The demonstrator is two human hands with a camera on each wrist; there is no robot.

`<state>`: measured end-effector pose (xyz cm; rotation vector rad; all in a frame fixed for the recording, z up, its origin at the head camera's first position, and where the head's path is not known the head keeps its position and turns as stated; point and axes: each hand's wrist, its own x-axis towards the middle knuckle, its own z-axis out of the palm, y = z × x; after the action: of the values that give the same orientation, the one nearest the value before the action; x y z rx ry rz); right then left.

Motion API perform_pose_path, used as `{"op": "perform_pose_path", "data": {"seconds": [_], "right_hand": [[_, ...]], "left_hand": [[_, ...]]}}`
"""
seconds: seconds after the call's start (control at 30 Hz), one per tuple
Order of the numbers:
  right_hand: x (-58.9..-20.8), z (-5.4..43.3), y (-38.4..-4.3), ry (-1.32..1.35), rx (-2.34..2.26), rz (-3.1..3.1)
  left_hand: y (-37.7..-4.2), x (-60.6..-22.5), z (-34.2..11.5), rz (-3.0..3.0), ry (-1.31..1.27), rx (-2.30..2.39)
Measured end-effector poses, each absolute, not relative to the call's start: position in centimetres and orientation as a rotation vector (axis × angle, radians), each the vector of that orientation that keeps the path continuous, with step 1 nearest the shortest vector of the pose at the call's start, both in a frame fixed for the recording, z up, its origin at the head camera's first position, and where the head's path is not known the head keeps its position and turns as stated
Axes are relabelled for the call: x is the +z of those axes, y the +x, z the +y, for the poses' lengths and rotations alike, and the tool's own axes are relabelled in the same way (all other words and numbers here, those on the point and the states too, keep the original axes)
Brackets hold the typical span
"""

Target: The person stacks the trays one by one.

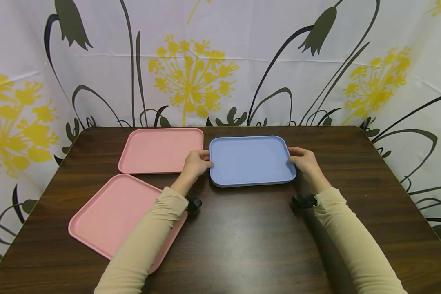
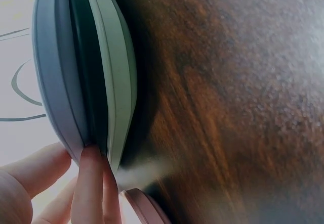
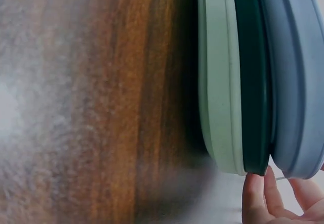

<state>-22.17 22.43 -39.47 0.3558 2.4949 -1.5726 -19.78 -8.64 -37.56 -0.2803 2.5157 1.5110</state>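
A blue tray (image 1: pixel 251 160) lies at the far middle of the table, one short end at each hand. Pinching its left end is my left hand (image 1: pixel 195 164), thumb at the rim and fingers beneath. At the opposite end my right hand (image 1: pixel 306 163) grips the rim likewise. Both wrist views show a dark green tray (image 2: pixel 88 72) under the blue one and a light green tray (image 3: pixel 221 82) at the bottom; the head view hides these two. Fingertips (image 3: pixel 253 188) of the right hand touch the dark green tray's edge.
Left of the stack lies a pink tray (image 1: pixel 161 149), close to the left hand. A second pink tray (image 1: pixel 114 212) sits at an angle nearer the front, partly under the left sleeve. A flower-patterned curtain (image 1: pixel 220 61) hangs behind the dark wooden table (image 1: pixel 250 245).
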Motion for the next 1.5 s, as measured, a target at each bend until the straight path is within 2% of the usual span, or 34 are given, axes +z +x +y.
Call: {"op": "perform_pose_path", "data": {"seconds": [0.7, 1.5], "right_hand": [[-40.3, 22.5, -22.0, 0.339, -1.587, 2.451], [-40.5, 23.2, -21.8, 0.176, -1.592, 2.473]], "left_hand": [[-19.8, -37.3, -9.4, 2.338, -0.283, 1.679], [-20.0, -35.8, -13.7, 2.370, -0.281, 1.762]]}}
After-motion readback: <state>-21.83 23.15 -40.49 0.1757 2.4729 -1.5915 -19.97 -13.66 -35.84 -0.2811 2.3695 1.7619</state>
